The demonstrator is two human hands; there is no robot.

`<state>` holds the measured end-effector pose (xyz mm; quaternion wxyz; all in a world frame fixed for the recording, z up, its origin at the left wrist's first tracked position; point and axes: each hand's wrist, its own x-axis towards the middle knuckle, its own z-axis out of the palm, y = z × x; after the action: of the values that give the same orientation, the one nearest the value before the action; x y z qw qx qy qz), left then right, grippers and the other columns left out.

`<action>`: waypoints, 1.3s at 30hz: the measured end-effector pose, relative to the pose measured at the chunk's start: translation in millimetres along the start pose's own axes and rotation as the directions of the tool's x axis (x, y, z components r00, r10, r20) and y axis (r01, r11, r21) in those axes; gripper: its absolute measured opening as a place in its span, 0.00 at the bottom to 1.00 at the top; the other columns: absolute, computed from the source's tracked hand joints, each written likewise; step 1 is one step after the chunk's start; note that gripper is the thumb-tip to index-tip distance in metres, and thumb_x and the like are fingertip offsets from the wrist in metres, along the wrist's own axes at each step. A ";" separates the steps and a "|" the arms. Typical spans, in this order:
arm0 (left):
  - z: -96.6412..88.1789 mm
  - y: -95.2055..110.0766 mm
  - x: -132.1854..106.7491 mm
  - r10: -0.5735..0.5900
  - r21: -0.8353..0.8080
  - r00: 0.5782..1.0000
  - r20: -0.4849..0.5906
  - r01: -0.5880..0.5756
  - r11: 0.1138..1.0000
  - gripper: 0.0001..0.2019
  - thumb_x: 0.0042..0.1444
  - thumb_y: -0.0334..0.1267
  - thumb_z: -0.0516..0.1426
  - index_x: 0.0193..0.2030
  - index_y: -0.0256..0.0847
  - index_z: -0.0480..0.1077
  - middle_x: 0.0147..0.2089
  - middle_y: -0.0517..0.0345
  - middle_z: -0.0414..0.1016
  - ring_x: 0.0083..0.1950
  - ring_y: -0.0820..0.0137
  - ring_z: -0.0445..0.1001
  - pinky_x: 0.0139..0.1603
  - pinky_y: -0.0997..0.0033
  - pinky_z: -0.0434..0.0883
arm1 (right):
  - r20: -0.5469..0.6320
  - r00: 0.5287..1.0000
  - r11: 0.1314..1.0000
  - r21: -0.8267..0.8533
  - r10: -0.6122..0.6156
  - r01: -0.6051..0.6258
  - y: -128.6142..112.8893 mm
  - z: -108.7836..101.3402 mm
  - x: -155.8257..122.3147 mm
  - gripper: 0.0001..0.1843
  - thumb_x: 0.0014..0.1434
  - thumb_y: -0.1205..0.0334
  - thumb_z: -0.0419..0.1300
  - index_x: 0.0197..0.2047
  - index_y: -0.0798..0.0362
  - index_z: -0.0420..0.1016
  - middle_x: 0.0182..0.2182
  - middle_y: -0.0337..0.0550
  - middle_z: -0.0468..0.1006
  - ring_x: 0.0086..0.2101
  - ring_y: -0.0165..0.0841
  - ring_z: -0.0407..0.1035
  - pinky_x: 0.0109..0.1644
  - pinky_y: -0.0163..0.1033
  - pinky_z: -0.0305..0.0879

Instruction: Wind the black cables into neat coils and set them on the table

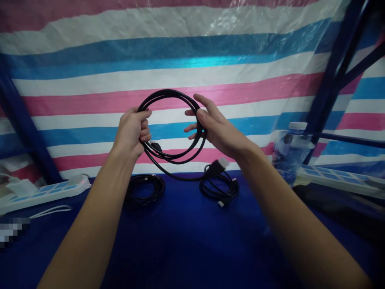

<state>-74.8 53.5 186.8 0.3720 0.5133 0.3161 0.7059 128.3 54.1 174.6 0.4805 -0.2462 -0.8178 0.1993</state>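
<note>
I see my left hand [131, 130] fisted round the black cable coil [173, 96], held up above the blue table [186, 241]; my right hand [210, 124] has spread fingers hooked through the coil's far side; two smaller coils [144, 188] [219, 188] lie below, near the table's back edge; the front stretch is bare; a water bottle [290, 150] stands right.

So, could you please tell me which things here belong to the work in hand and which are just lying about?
In hand:
- black cable, coiled, held up by left hand and right hand

Lying about:
- two cable coils on the table
- power strips
- water bottle
- blue table
</note>
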 end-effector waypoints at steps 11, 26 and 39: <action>-4.1 -18.3 11.4 -0.290 -0.318 0.940 -0.181 0.223 0.922 0.13 0.53 0.23 0.48 0.24 0.41 0.48 0.14 0.72 0.39 0.12 0.83 0.39 0.11 0.82 0.43 | -0.048 0.999 0.965 0.263 0.011 0.002 9.1 26.0 3.0 0.44 0.59 0.52 0.55 0.67 0.44 0.28 0.58 0.53 0.58 0.49 0.37 0.65 0.46 0.44 0.67; 12.2 -24.8 1.0 -0.322 -0.400 0.910 -0.261 0.202 0.894 0.06 0.56 0.23 0.46 0.34 0.36 0.60 0.18 0.71 0.38 0.13 0.83 0.39 0.13 0.82 0.43 | -0.235 0.971 0.942 0.332 0.043 0.039 4.6 34.5 9.6 0.33 0.58 0.35 0.41 0.64 0.35 0.43 0.60 0.41 0.58 0.51 0.38 0.65 0.44 0.43 0.69; 20.6 -29.1 -2.2 -0.341 -0.425 0.913 -0.223 0.224 0.877 0.06 0.57 0.24 0.46 0.33 0.38 0.57 0.18 0.71 0.37 0.13 0.83 0.39 0.13 0.83 0.44 | -0.398 0.888 0.846 0.532 0.230 0.019 5.1 37.2 13.2 0.25 0.61 0.57 0.46 0.60 0.44 0.45 0.46 0.43 0.71 0.29 0.27 0.71 0.33 0.35 0.70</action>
<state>-48.7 68.2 167.3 0.5161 0.2668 0.2927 0.7595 91.0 62.7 163.7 0.6917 -0.1912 -0.5846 0.3786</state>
